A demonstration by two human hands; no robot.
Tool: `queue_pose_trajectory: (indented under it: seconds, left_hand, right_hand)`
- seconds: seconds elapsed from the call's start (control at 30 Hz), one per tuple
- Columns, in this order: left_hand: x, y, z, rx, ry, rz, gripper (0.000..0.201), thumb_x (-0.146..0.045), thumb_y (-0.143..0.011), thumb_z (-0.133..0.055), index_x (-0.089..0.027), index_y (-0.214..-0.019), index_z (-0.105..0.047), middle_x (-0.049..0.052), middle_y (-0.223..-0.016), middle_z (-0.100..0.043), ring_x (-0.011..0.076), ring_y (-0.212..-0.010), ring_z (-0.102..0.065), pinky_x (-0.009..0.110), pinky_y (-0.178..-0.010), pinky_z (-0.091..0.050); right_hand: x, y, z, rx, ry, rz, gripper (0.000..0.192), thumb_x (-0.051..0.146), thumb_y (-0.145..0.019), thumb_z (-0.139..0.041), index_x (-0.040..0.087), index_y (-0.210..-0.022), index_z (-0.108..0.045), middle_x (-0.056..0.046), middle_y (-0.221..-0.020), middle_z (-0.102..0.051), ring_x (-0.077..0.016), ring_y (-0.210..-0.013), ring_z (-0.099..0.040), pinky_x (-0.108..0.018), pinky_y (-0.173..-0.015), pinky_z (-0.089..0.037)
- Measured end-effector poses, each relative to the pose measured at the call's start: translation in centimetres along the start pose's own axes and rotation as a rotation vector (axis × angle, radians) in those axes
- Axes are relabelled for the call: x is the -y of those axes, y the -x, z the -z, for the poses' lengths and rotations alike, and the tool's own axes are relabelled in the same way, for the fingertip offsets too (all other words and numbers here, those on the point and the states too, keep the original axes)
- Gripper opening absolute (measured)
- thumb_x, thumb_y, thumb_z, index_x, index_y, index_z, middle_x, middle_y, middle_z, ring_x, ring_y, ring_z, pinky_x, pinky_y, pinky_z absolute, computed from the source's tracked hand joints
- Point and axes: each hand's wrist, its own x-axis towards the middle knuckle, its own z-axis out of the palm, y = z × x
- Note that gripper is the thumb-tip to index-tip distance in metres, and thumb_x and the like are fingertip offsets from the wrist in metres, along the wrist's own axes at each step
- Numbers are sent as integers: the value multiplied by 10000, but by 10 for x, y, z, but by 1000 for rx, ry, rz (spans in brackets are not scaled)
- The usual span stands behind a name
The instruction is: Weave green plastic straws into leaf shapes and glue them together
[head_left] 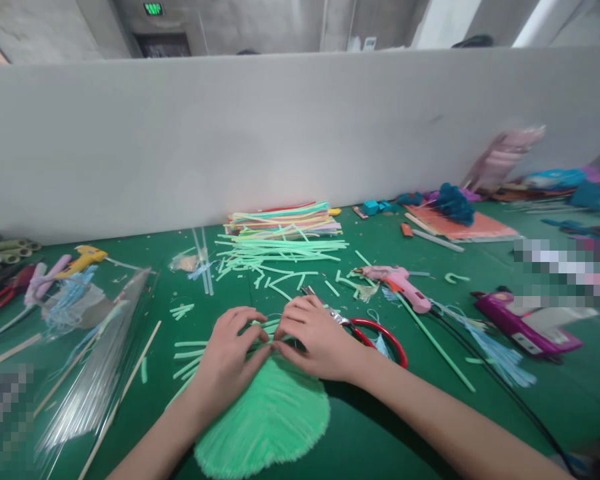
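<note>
A light green fan-shaped fringed piece (267, 420) lies flat on the green table (390, 427) close to me. My left hand (230, 353) and my right hand (313, 333) both rest on its far, narrow end, fingertips meeting and pinching there. Short green stick pieces (190, 353) lie just to the left of my left hand. Red-handled scissors (375, 333) lie right beside my right hand, partly hidden by it.
A pile of light green and coloured sticks (280, 233) sits by the grey partition. A pink glue gun (400, 283) lies to the right, a purple one (525, 323) further right. A clear plastic sleeve (90, 360), a yellow glue gun (83, 257) and tape rolls (0, 250) are on the left.
</note>
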Motion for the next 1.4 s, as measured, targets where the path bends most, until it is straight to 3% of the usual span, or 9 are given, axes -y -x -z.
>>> queue_pose_trajectory:
  seconds: [0.13,0.27,0.53,0.8,1.03,1.23,1.4]
  left_hand:
    - [-6,-1,3,-35,-90,-69,56,-167,-899,-559,-182,-915,-611,92,-1104,-650,283,-1183,-498,541,-1042,-362]
    - [-11,-2,7,-59,-223,-162,95,-134,-880,-571,-167,-942,-635,87,-1095,-677,288,-1175,-515,542,-1064,-354]
    - [-10,-3,10,-17,-216,-138,65,-143,-866,-558,-166,-899,-608,89,-1079,-675,299,-1197,-500,543,-1076,-339]
    - [-1,-2,5,51,-105,35,67,-138,-875,-492,-181,-873,-543,117,-1090,-619,307,-1199,-470,509,-1005,-394]
    - [12,-1,6,47,-66,154,155,-233,-957,-417,-201,-915,-563,95,-1060,-633,273,-1104,-526,479,-950,-422]
    - [18,2,-1,49,-18,319,287,-384,-956,-434,-190,-1113,-577,85,-980,-670,263,-937,-602,451,-820,-490]
    - [22,2,-4,50,29,385,349,-417,-950,-429,-182,-1170,-562,72,-936,-671,257,-901,-605,449,-810,-491]
  right_hand:
    - [0,-1,-1,-23,17,-2,143,296,-925,-556,181,-875,-623,-41,-885,-620,-190,-928,-513,-356,-860,-324]
    - [-2,0,-1,-33,32,-17,143,299,-929,-557,181,-887,-626,-44,-885,-626,-194,-933,-513,-361,-870,-319]
    - [-3,0,1,-18,30,-29,168,321,-936,-557,182,-881,-634,-49,-870,-630,-199,-929,-515,-362,-867,-320]
    - [-5,0,2,-3,-2,-40,149,295,-929,-556,184,-866,-632,-39,-892,-630,-188,-924,-507,-343,-843,-338]
    - [-8,2,3,157,10,-53,94,264,-846,-624,206,-806,-686,-29,-789,-597,-193,-848,-498,-330,-764,-357]
    - [-9,3,3,193,59,-93,128,201,-867,-600,189,-782,-694,-45,-780,-610,-186,-796,-515,-317,-707,-362]
    - [-7,3,-1,182,-88,-189,141,223,-948,-543,160,-884,-651,-47,-875,-634,-152,-780,-579,-266,-679,-404]
